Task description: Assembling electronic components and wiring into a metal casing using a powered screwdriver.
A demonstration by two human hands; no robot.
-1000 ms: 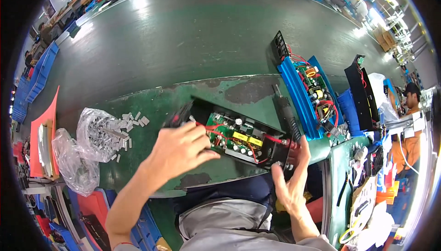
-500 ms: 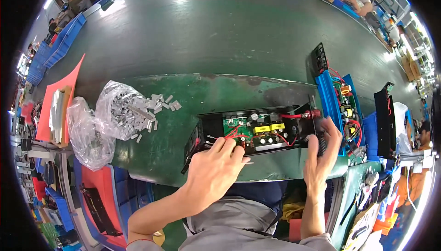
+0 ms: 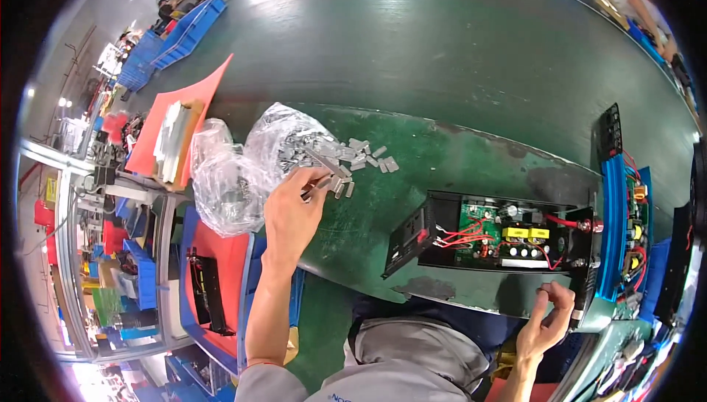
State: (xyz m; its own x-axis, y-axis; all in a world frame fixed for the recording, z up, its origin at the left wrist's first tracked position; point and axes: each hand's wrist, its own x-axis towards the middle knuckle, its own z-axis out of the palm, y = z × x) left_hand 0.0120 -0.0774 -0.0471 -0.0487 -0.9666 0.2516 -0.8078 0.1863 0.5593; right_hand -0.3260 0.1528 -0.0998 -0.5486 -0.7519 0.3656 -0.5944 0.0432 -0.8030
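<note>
My left hand (image 3: 289, 214) is at the edge of a pile of small silver metal pieces (image 3: 361, 155), its thumb and fingers pinched together. A dark, shiny sliver shows at the fingertips, too small to name. The pieces spill from a clear plastic bag (image 3: 283, 126). To the right lies an open black case (image 3: 471, 258) with a green circuit board (image 3: 471, 218), red wires and yellow components inside; its end panel (image 3: 409, 243) leans outward at the left end. My right hand (image 3: 546, 325) is just before the case's right front corner, fingers curled in; their contents are hidden.
A blue metal housing (image 3: 610, 233) with wired parts stands right of the case, a black panel (image 3: 608, 129) at its far end. On the left are a red sheet (image 3: 210, 89) with papers and a red-lined blue bin (image 3: 243, 269). Another person (image 3: 637, 4) works far right.
My left hand has left the case's front edge and moved left to the metal pieces. My right hand has drawn back from the case's right end and curled. The view has shifted left.
</note>
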